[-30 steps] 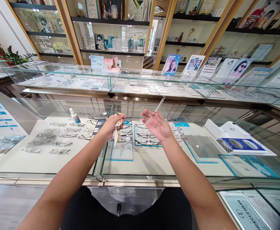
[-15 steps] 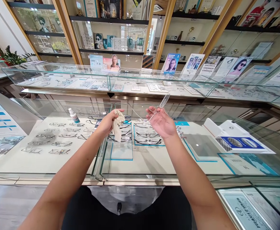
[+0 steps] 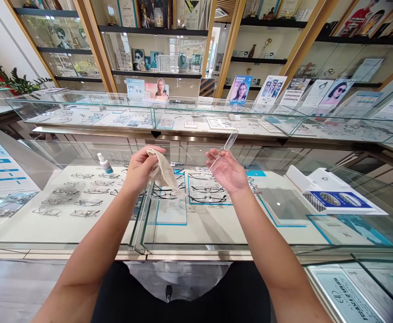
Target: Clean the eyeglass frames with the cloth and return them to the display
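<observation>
My left hand (image 3: 139, 169) is closed on a beige cleaning cloth (image 3: 163, 170), pinched near its upper edge so that it hangs toward the right. In my right hand (image 3: 229, 172), palm turned up, is a pair of glasses (image 3: 230, 141); one lens sticks up above the fingers and the rest lies partly hidden by them. Both hands are held over the glass display case, with a gap between the cloth and the glasses. A white spray bottle (image 3: 105, 163) with a blue-marked label stands left of my left hand.
Rows of eyeglass frames (image 3: 87, 202) lie in the glass case (image 3: 196, 258) below. A white and blue display stand (image 3: 331, 193) is at the right. A second glass counter (image 3: 169, 130) with standing ad cards runs across behind, before shelves.
My left hand has moved to the left, and the cloth, bunched before, now hangs more spread out. My right hand and the glasses have hardly moved.
</observation>
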`<state>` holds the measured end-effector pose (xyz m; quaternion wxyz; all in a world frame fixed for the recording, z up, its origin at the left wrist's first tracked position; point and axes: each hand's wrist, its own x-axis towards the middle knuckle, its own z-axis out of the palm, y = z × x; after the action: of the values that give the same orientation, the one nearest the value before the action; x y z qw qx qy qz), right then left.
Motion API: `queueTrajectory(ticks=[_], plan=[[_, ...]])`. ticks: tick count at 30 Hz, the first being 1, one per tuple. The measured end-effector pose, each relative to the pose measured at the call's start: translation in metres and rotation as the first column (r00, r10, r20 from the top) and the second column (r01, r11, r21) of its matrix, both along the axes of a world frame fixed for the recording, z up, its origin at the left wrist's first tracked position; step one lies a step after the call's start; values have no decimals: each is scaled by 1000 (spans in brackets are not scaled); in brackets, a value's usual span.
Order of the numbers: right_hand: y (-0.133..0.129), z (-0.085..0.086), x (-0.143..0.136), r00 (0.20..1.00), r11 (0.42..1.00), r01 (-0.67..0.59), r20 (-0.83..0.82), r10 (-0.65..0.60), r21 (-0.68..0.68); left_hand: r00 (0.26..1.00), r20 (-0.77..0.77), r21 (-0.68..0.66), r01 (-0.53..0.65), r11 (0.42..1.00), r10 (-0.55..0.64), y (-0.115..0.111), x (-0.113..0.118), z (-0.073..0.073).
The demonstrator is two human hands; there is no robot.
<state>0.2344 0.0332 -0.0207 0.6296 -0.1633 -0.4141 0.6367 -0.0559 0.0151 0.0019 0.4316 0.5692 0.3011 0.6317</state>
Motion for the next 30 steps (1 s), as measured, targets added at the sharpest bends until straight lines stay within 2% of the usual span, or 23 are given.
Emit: queueTrajectory(ticks=[4, 8, 13, 17, 20, 22, 23, 24, 26, 28, 29, 30], plan=[[0, 1, 0, 1000, 1000, -17, -11, 17, -1, 999, 8, 31, 46, 998, -46, -6, -5, 7], [0, 1, -1, 1000, 1000, -24, -6, 24, 3, 978, -194, -96, 60, 994, -77, 3, -7, 2], [-1, 1, 0, 1000, 1000, -21, -11, 21, -3, 870, -494, -210, -124, 970, 4, 27, -4, -20], [-3, 2, 0, 999, 1000, -31, -15, 31, -6, 789, -599, -165, -290, 943, 138, 42, -9, -34], [-3, 2, -1, 999, 999, -40, -11, 39, -10, 702, -648, -72, -441, 895, 294, 48, -20, -35], [-2, 2, -1, 999, 999, -36, -5, 36, -7, 635, -640, 16, -552, 834, 433, 50, -30, -32], [-2, 1, 0, 1000, 999, -31, -1, 31, -5, 588, -621, 69, -617, 784, 518, 51, -36, -30], [-2, 1, 0, 1000, 1000, -25, 5, 25, -4, 525, -592, 126, -690, 713, 612, 52, -42, -28], [-3, 0, 2, 1000, 1000, -13, 24, 14, -5, 355, -513, 211, -831, 515, 782, 55, -55, -26], [-4, 0, 4, 999, 1000, 1, 42, -1, -5, 202, -459, 216, -919, 329, 865, 59, -70, -28], [-4, 0, 4, 999, 1000, 8, 50, -8, -6, 162, -456, 190, -943, 274, 875, 61, -78, -30], [-5, 0, 4, 998, 1000, 17, 58, -17, -5, 152, -472, 151, -957, 249, 869, 64, -86, -32]])
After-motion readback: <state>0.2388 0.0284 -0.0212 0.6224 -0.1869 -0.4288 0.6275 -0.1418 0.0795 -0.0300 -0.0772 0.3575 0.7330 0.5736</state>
